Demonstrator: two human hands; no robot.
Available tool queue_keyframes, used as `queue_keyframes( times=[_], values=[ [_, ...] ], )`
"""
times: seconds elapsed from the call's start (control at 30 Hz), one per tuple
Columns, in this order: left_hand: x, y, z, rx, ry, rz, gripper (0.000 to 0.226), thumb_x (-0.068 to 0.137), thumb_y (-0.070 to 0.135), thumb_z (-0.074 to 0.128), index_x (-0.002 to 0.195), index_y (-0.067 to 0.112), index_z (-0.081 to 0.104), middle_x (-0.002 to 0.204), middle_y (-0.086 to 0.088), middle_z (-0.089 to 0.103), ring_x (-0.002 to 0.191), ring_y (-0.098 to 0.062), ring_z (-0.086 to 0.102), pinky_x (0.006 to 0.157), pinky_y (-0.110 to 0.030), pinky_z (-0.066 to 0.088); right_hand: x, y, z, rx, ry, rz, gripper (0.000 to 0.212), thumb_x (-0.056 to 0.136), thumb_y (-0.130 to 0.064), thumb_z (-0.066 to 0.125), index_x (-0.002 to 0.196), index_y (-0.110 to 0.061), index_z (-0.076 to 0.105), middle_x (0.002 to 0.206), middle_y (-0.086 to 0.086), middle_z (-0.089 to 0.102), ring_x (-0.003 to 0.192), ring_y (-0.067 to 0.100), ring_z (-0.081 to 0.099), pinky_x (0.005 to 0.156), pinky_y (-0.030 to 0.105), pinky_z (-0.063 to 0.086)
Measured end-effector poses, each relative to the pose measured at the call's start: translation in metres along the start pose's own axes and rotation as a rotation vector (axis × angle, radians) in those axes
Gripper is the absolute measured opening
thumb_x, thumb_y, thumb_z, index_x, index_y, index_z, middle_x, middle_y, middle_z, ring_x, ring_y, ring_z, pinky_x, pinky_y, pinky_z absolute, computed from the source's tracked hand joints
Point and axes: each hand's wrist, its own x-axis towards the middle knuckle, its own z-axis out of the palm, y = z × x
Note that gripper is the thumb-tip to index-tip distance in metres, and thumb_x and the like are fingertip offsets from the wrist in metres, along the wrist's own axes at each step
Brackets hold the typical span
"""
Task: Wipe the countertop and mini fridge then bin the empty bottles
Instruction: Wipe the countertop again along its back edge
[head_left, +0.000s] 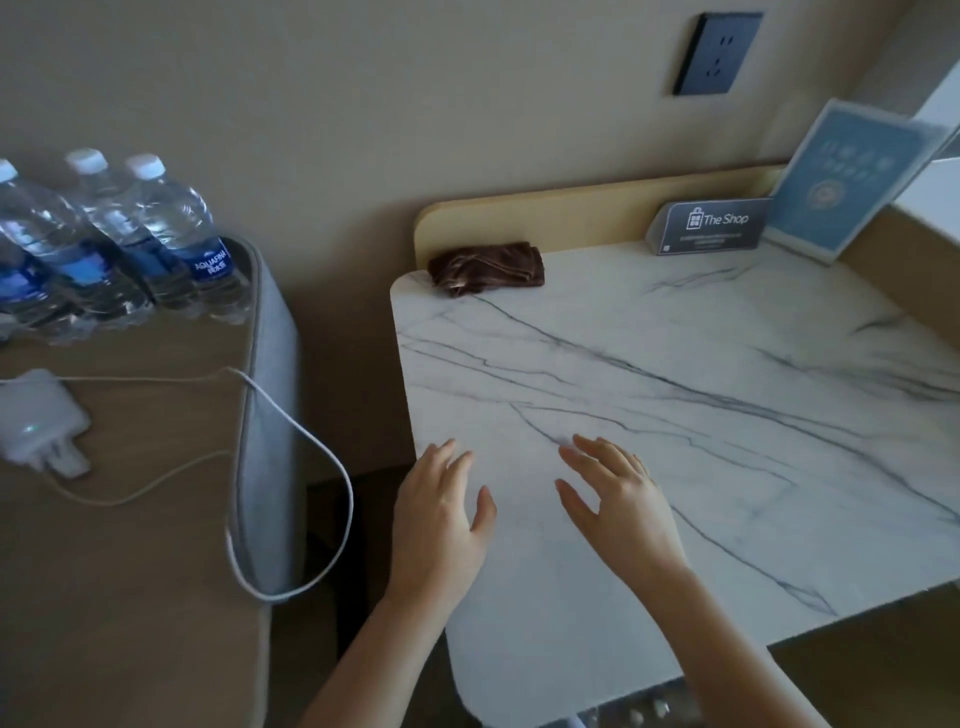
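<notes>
both hands hang low over the near edge of the marble countertop (675, 395). the left hand (441, 519) and the right hand (618, 499) are slack, fingers spread and straight, grasping nothing. whether the palms touch the stone i cannot tell. to the left, well apart from the counter, a white charger (36, 421) lies on a wooden side table (130, 571), and its cable (291, 415) loops over the table's edge.

the wiping has not begun, by my reading, since the brown cloth (488, 269) lies bunched in the counter's far left corner, against the raised wooden back rim. the step in hand looks like fetching it. the left hand is the nearer one for that reach. it is best to shake the cloth flat before wiping, then work from the back rim toward the near edge in overlapping passes.

farther left, the water bottles (171, 234) stand packed together at the back of the side table. i cannot say whether any are empty. at the counter's far right, a "the shop" sign (711, 226) and a blue card stand (852, 182) would need lifting to wipe beneath. a wall socket (719, 54) sits above. no mini fridge shows plainly.
</notes>
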Motion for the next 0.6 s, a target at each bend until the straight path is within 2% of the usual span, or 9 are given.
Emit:
queue_keyframes(
  times=[0.17,0.3,0.43,0.6],
  values=[
    [-0.06,0.001,-0.024,-0.019,-0.061,0.034,0.038,0.075,0.012,0.072,0.111,0.003,0.063,0.119,-0.014,0.061,0.113,-0.03,0.055,0.093,-0.036,0.04,-0.065,-0.022,-0.021,-0.079,-0.012,0.05,0.031,0.078,-0.018,0.071,0.108,-0.012,0.068,0.117,0.009,0.064,0.107,0.03,0.06,0.082,0.05,0.053],
    [-0.104,-0.001,-0.038,-0.04,-0.1,0.069,0.037,0.072,0.013,0.073,0.107,0.004,0.065,0.116,-0.013,0.063,0.111,-0.029,0.057,0.09,-0.035,0.04,-0.118,-0.036,-0.031,-0.093,0.013,0.133,0.031,0.079,-0.017,0.069,0.109,-0.013,0.067,0.119,0.01,0.063,0.109,0.032,0.058,0.089,0.049,0.05],
    [-0.138,0.002,-0.048,-0.088,-0.113,0.111,0.035,0.072,0.011,0.073,0.105,0.003,0.065,0.114,-0.014,0.063,0.108,-0.029,0.058,0.088,-0.035,0.043,-0.168,-0.048,-0.043,-0.093,0.066,0.22,0.03,0.075,-0.014,0.073,0.105,-0.012,0.069,0.114,0.01,0.065,0.105,0.032,0.059,0.085,0.048,0.051],
    [-0.179,0.013,-0.05,-0.134,-0.149,0.168,0.032,0.074,0.009,0.071,0.105,0.003,0.065,0.113,-0.015,0.063,0.106,-0.03,0.059,0.086,-0.041,0.049,-0.22,-0.055,-0.063,-0.154,0.13,0.243,0.031,0.068,-0.01,0.078,0.098,-0.01,0.071,0.106,0.012,0.068,0.096,0.032,0.064,0.081,0.048,0.053]
  ],
)
